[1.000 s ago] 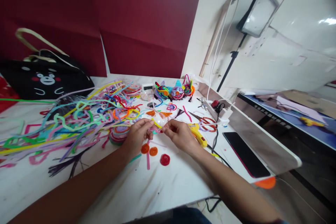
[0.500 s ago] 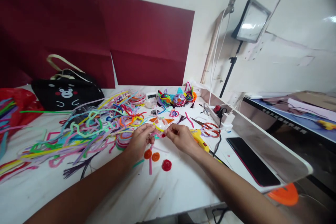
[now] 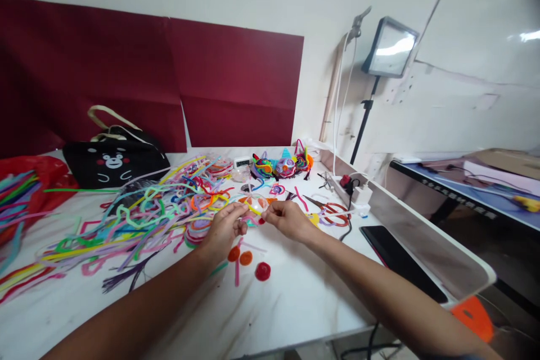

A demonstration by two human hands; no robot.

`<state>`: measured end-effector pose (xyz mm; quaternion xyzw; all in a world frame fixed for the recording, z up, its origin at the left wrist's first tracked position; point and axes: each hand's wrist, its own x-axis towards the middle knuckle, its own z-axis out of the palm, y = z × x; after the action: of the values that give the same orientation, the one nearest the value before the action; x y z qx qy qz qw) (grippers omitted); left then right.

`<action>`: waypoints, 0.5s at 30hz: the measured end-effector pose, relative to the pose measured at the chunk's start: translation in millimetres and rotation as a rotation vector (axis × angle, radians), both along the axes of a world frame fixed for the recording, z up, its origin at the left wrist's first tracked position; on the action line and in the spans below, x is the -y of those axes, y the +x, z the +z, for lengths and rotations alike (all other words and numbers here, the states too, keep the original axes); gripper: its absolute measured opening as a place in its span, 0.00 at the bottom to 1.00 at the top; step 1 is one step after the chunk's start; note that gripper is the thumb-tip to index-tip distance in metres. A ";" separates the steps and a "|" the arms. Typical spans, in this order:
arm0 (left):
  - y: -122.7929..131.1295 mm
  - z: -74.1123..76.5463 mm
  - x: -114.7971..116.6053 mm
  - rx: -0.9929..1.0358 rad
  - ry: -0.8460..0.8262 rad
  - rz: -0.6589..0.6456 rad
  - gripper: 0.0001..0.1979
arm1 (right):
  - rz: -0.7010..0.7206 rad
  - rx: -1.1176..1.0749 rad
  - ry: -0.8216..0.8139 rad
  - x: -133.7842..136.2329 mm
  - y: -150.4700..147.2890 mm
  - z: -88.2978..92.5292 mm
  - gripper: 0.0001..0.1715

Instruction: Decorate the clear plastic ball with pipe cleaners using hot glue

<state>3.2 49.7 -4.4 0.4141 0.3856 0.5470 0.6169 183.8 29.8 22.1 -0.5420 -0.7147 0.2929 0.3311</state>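
My left hand (image 3: pixel 223 229) and my right hand (image 3: pixel 287 217) meet over the middle of the white table (image 3: pixel 291 298). Both pinch a small clear round piece (image 3: pixel 255 205) with a yellow pipe cleaner across it and a pink one hanging below. Just under my hands lie two orange coiled discs (image 3: pixel 239 256), a red coiled disc (image 3: pixel 262 271) and a short pink pipe cleaner (image 3: pixel 237 271). A big heap of coloured pipe cleaners (image 3: pixel 139 214) spreads to the left of my left hand.
Finished colourful pipe-cleaner figures (image 3: pixel 283 164) stand at the back. Red scissors (image 3: pixel 333 209), a yellow glue gun (image 3: pixel 313 218) and a power strip (image 3: pixel 354 188) lie to the right, with a black phone (image 3: pixel 399 261). A black bear bag (image 3: pixel 112 160) sits back left, a lamp (image 3: pixel 390 48) on the wall.
The view has tilted up and swung a little left, so more wall and the red bag at the left show. My hands stay pinched on the same small piece.
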 end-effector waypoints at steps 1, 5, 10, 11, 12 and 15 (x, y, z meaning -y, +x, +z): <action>0.6 0.5 1.0 0.001 -0.002 0.000 0.14 | 0.018 0.008 -0.011 -0.7 1.4 1.2 0.13; 4.7 2.2 4.2 0.009 -0.009 0.014 0.14 | 0.035 0.031 -0.043 -5.3 6.0 4.1 0.13; 10.9 1.6 8.3 0.037 -0.025 0.062 0.16 | 0.034 0.059 -0.034 -7.9 9.0 1.9 0.13; 11.4 0.7 8.9 0.040 -0.027 0.067 0.17 | 0.031 0.064 -0.030 -7.5 9.3 1.1 0.12; 11.5 -0.4 9.5 0.041 -0.028 0.068 0.17 | 0.025 0.069 -0.025 -6.8 9.5 0.5 0.12; 10.1 -4.4 10.1 0.038 -0.022 0.051 0.17 | 0.005 0.069 -0.008 -3.6 9.3 -0.8 0.13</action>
<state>13.3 39.6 -8.9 0.3868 0.3904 0.5659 0.6146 193.1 33.4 21.3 -0.5513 -0.7259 0.2779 0.3032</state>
